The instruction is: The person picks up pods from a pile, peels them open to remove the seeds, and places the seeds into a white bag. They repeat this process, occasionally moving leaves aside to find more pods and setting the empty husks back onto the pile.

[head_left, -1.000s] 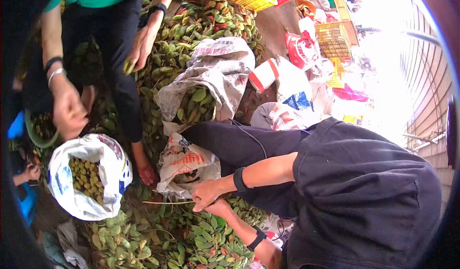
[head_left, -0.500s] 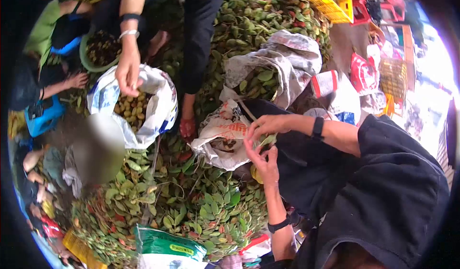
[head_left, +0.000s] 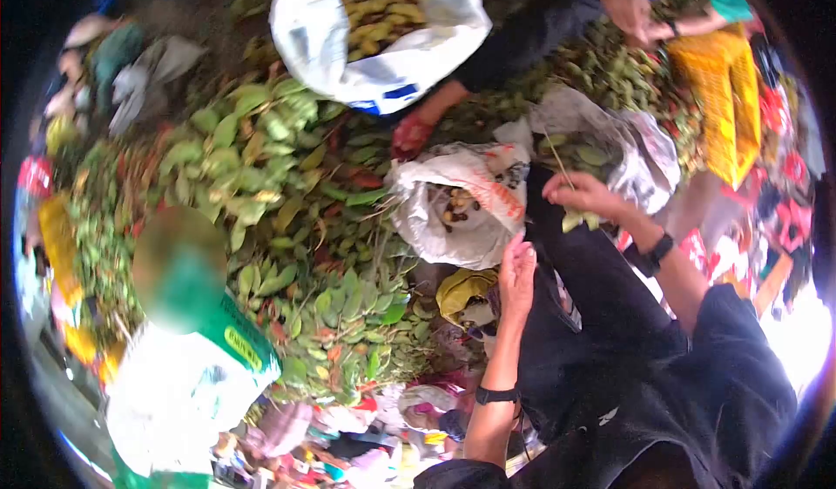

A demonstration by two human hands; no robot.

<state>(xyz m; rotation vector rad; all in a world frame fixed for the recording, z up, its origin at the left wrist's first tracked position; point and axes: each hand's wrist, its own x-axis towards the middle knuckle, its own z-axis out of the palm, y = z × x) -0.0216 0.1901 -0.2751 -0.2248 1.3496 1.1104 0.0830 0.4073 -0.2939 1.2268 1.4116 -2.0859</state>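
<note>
My right hand [head_left: 582,195] pinches a thin pale twig [head_left: 557,156] that sticks up from the fingers, and a green leaf [head_left: 578,221] shows just under the hand. Beside the rim of a white woven sack [head_left: 427,226], my left hand [head_left: 518,271] has its fingers stretched out, with nothing visible in them. Some small brownish fruits [head_left: 461,206] lie inside this sack. Close to my right hand, a second whitish sack [head_left: 644,154] lies with its mouth toward me and green leaves [head_left: 579,151] in it.
Leafy cuttings [head_left: 252,167] cover the ground. A large white bag [head_left: 305,40] of greenish-yellow fruits stands at the top, by another person's foot [head_left: 414,132]. A yellow crate [head_left: 718,106] is upper right. A green-and-white sack [head_left: 174,384] is lower left. Another person's hands [head_left: 640,19] are upper right.
The view has swung, shifting the sacks across the picture. My hands, close together over leaves before, are now apart; the right one holds the twig away from the left.
</note>
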